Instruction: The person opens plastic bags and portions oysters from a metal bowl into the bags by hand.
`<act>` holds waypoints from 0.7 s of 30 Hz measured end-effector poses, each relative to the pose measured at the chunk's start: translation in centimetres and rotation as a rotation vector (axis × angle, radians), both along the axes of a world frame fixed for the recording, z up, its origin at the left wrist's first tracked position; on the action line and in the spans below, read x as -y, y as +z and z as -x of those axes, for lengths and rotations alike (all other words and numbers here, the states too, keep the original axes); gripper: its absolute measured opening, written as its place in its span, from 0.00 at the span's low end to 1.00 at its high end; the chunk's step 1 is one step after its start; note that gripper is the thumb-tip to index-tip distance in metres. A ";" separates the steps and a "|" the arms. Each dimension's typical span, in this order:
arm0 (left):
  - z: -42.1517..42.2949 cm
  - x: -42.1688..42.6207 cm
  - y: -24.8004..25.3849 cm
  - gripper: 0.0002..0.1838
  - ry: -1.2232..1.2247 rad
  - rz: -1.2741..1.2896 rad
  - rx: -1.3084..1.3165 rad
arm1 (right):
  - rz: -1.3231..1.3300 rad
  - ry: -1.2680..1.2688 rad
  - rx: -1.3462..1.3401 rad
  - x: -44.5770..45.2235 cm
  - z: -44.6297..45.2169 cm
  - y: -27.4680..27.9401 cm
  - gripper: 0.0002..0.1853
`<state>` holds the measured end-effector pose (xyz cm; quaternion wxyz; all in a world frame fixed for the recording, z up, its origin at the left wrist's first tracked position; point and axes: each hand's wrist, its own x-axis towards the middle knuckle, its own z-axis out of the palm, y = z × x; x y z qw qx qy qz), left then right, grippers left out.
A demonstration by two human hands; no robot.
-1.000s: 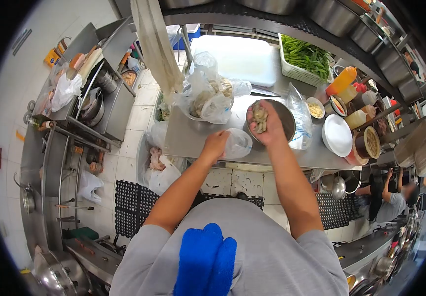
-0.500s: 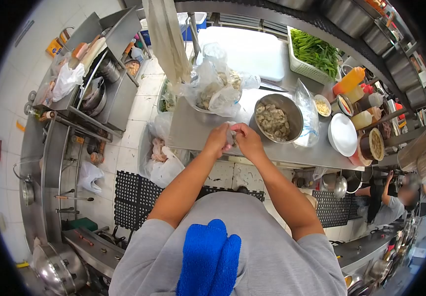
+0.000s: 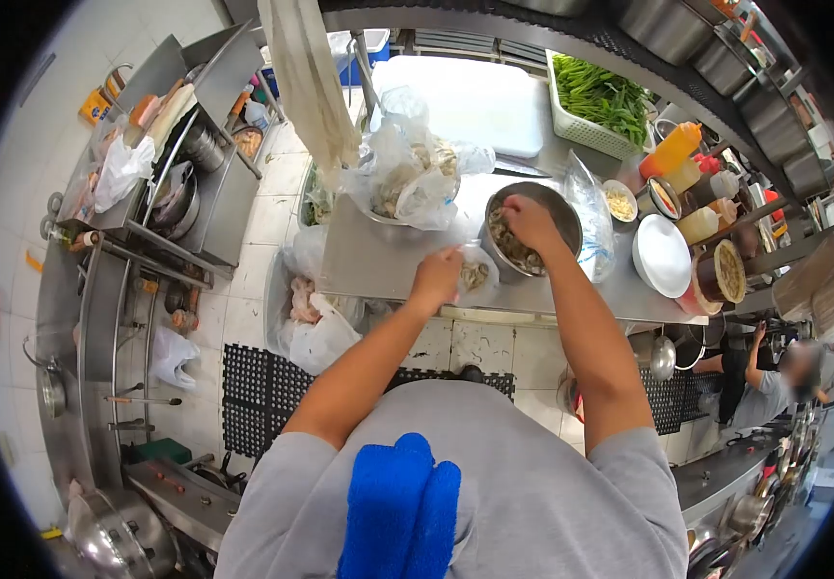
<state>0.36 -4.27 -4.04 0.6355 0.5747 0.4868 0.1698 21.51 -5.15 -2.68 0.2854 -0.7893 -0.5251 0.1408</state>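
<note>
Pieces (image 3: pixel 517 253), grey-brown, wet-looking and irregular, lie in the steel bowl (image 3: pixel 572 221) near the front edge of the tabletop (image 3: pixel 364 262); others of similar look sit in a small clear bag (image 3: pixel 476 274) just to its left.

Right hand (image 3: pixel 530 222): inside the bowl, fingers curled down onto the pieces. Fingertips are hidden, so how far it is closed and whether it has hold of any piece cannot be told. Left hand (image 3: pixel 436 276): nearly closed, fingers and thumb pinching the left side of the small bag.

Edges and room: the small bag is at the front edge, between the left hand and the bowl. Left of the bowl, a stretch of metal runs between the front edge and a large bag (image 3: pixel 430 206). Right of the bowl, close by, lies a clear plastic sheet (image 3: pixel 587 207). Behind the bowl lies a knife (image 3: pixel 521 167), and beyond it a thick white board (image 3: pixel 465 101) with rounded corners.

Materials: tabletop, flat grey metal; bowl, round, smooth and shiny; large bag, crumpled and translucent, with pale and brownish contents. A white perforated basket (image 3: pixel 594 138) holds long, leafy greens (image 3: pixel 600 96). Farther right stand a glossy white dish (image 3: pixel 661 257) and an orange squeeze bottle (image 3: pixel 671 150).
</note>
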 end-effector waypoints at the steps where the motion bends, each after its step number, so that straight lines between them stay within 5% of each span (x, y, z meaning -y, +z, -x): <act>1: -0.4 0.4 0.1 0.20 -0.003 -0.003 0.000 | 0.157 0.046 0.189 -0.3 -0.5 -1.5 0.15; 3: -1.0 0.9 0.1 0.19 -0.177 -0.288 0.046 | 0.206 0.123 0.112 -0.8 -1.5 -4.8 0.17; 7: -2.4 0.9 0.0 0.18 -0.187 -0.346 0.066 | 0.518 0.230 0.039 -2.3 -1.7 -6.3 0.21; 13: -3.0 0.4 1.3 0.18 -0.115 -0.027 0.039 | 0.629 -0.085 -0.733 -0.4 0.6 -2.5 0.24; 20: -2.9 0.1 0.9 0.17 -0.108 0.135 0.131 | 0.578 -0.196 -0.869 0.4 -1.4 -2.9 0.23; 21: -2.9 0.0 0.9 0.17 -0.096 0.153 0.136 | 0.544 -0.170 -1.050 0.8 -1.4 -1.9 0.20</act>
